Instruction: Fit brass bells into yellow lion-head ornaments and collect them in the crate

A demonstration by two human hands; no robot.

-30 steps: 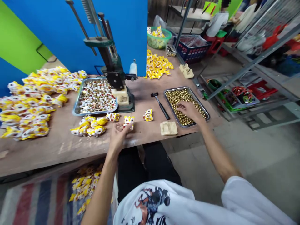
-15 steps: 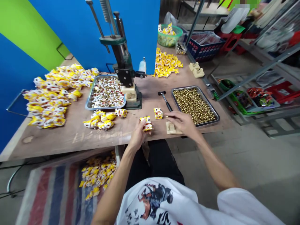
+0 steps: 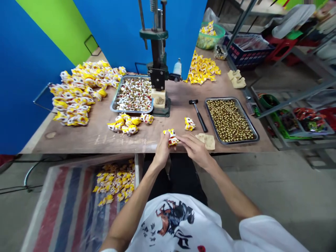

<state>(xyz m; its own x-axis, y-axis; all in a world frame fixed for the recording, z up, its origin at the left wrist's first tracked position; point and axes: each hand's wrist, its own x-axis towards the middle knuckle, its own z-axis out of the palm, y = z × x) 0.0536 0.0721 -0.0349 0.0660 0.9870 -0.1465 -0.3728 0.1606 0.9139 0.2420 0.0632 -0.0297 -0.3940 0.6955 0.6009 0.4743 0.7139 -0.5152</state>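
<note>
Toy in left hand near table edge, right hand alongside, grip unclear, gap between press and hammer

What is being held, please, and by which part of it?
The left hand holds a yellow-white toy by its left side in view. The right hand is at its other side; whether it grips anything cannot be told.

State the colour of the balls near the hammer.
The balls are shiny gold; see the head view.
</note>
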